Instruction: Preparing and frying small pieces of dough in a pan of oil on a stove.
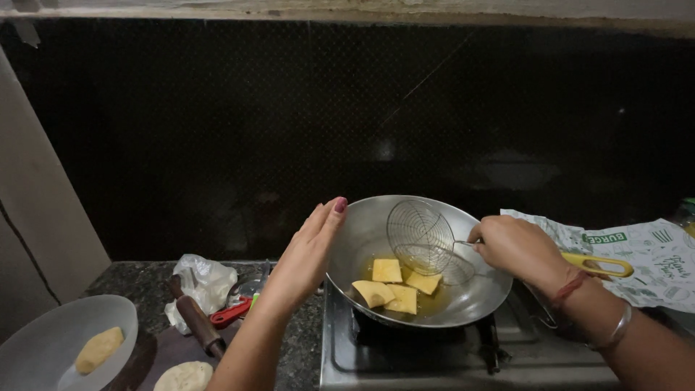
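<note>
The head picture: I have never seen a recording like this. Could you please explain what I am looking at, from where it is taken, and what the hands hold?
There is one picture, from a camera worn on a person's head, looking down at their own bare hands at a kitchen stove. The right hand holds a wire skimmer by its yellow handle, its mesh inside a metal wok. Four yellow dough squares lie in oil there. The left hand is open and holds nothing, fingers near the wok's rim. On the dark counter to the left lie a rolling pin, a crumpled plastic bag, a flat dough round and a plate with a dough lump. Printed paper lies to the right.
</note>
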